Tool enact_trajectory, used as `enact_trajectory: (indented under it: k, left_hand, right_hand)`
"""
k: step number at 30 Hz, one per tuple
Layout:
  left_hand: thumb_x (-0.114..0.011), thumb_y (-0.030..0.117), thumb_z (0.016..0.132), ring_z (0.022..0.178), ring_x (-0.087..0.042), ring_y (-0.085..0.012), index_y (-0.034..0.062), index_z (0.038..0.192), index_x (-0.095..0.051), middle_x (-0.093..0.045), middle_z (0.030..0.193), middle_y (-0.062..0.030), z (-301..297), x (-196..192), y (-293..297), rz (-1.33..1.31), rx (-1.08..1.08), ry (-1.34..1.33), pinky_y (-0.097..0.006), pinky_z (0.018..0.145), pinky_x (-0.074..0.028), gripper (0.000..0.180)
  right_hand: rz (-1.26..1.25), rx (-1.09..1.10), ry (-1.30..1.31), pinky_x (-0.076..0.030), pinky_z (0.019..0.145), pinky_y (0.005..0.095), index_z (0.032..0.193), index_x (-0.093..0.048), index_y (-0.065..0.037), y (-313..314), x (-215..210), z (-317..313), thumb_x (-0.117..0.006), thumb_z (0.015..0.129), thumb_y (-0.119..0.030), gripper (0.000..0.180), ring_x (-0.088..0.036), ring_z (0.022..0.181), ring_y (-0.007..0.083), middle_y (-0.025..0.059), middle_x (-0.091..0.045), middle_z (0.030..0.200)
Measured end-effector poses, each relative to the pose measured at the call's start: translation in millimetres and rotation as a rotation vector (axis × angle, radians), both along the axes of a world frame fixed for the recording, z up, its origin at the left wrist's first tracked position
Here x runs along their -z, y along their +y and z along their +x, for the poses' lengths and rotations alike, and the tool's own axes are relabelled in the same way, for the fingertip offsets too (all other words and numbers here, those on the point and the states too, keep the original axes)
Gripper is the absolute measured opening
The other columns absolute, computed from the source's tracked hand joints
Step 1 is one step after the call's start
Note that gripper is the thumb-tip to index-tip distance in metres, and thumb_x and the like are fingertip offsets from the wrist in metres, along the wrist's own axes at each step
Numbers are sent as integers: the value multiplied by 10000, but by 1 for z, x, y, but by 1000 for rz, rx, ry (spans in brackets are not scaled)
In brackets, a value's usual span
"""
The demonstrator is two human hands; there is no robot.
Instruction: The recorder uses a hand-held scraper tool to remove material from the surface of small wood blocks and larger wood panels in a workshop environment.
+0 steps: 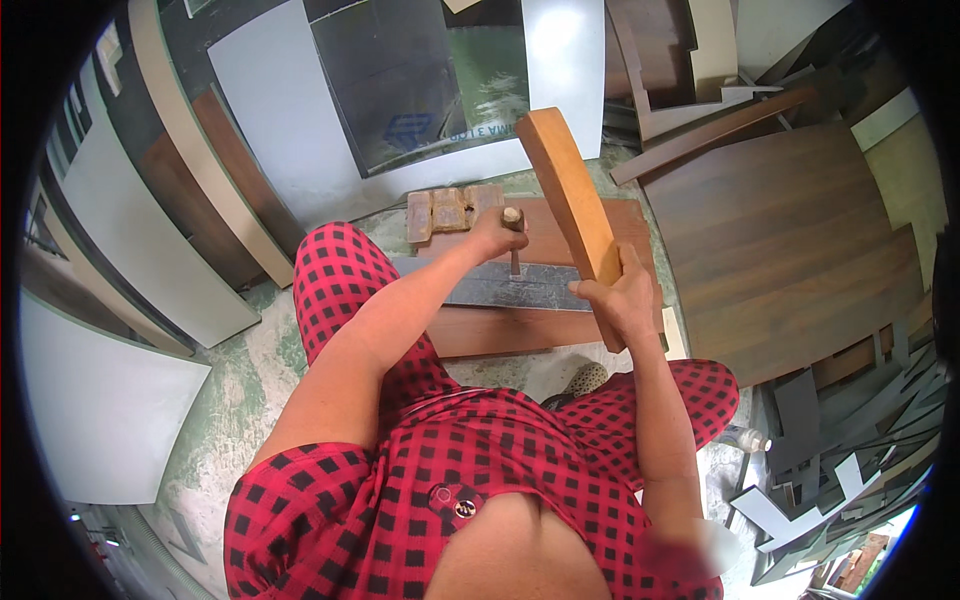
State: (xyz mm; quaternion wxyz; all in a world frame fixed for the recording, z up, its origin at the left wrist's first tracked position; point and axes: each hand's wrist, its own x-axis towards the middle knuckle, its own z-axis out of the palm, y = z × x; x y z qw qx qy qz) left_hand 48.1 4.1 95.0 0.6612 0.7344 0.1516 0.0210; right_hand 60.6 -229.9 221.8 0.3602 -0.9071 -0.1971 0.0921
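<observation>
My left hand [497,236] is wrapped round the handle of a chisel [515,263], which stands upright. Its tip meets a dark grey strip [480,288] lying across a low reddish-brown wooden bench [475,332]. In my right hand [625,297] is a thick, slightly curved orange-brown wooden bar [568,185], gripped near its lower end. The bar slants up and away to the left, its far end beyond the chisel; whether it touches the bench is hidden. Small worn wooden blocks [450,210] lie on the bench's far left, beside my left hand.
White and brown panels [130,215] lean at the left. A dark sheet [390,90] stands ahead. A large brown board [790,240] lies at the right, with scattered offcuts [850,470] nearer. A plastic bottle [745,438] is by my right knee.
</observation>
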Motion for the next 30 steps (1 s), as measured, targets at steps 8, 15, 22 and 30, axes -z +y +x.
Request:
enact_trajectory:
  k: [8, 15, 22, 30]
  left_hand:
    - [-674, 48, 612, 598, -517, -97, 57, 772, -593, -559, 665, 8, -1, 1, -4, -86, 61, -26, -269, 540, -440, 179]
    - [-668, 42, 613, 587, -510, -93, 58, 748, -595, -551, 656, 13, 1, 6, -1, -67, 129, -35, -267, 531, -425, 154]
    - [-704, 152, 676, 699, -623, -200, 29, 865, -642, -649, 739, -69, 8, 21, -9, 702, 41, -630, -327, 634, -505, 233]
    - [-744, 57, 717, 867, -616, -144, 36, 990, -635, -666, 921, -63, 9, 30, -2, 65, 260, 2, -322, 744, -531, 295]
  right_hand:
    - [-5, 0, 15, -474, 767, 429, 1131, -509, -30, -3, 2, 2, -801, 525, -370, 754, -628, 863, 358, 200, -644, 896]
    - [42, -19, -39, -476, 751, 433, 1126, -502, -35, -4, -2, -7, -796, 527, -375, 748, -627, 844, 361, 198, -639, 882]
    - [-236, -209, -106, -471, 724, 436, 1123, -502, -64, -1, 3, -12, -764, 558, -368, 692, -615, 822, 379, 191, -629, 838]
    - [-70, -155, -53, -478, 755, 442, 1120, -502, -69, -5, -6, -20, -752, 570, -356, 670, -620, 842, 375, 191, -638, 844]
